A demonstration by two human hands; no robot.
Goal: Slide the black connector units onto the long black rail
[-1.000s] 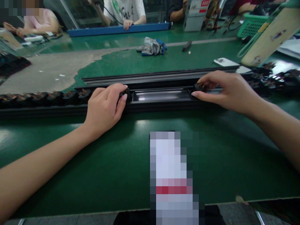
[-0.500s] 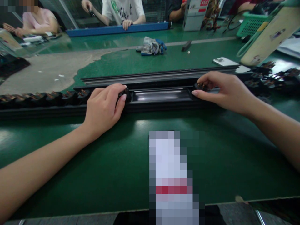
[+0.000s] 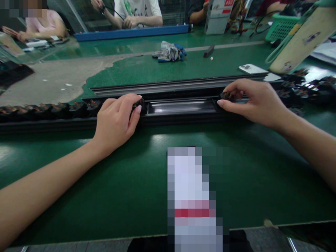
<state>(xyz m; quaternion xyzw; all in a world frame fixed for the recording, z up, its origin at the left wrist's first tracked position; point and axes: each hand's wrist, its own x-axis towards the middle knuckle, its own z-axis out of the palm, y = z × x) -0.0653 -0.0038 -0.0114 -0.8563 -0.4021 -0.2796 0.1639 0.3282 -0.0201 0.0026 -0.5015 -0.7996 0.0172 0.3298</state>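
A long black channel rail (image 3: 181, 106) lies across the green table. Small black socket modules with copper contacts (image 3: 60, 107) fill it to the left, and more sit at the right (image 3: 301, 91). My left hand (image 3: 115, 120) rests on the rail, its fingers curled over a black module (image 3: 139, 103) at the end of the left row. My right hand (image 3: 253, 99) pinches another black module (image 3: 227, 96) between thumb and fingers in the channel. The stretch of channel between my hands shows bare metal.
A second dark rail (image 3: 168, 85) lies just behind. Farther back are grey-blue gloves (image 3: 170, 52), a small black bar (image 3: 209, 51), a white phone (image 3: 250, 68), a green basket (image 3: 280, 26) and a blue tray edge (image 3: 131, 33). Other people sit across the table.
My right hand has slid its module slightly to the right along the channel. My left hand has stayed put. A person across the table has moved their hands.
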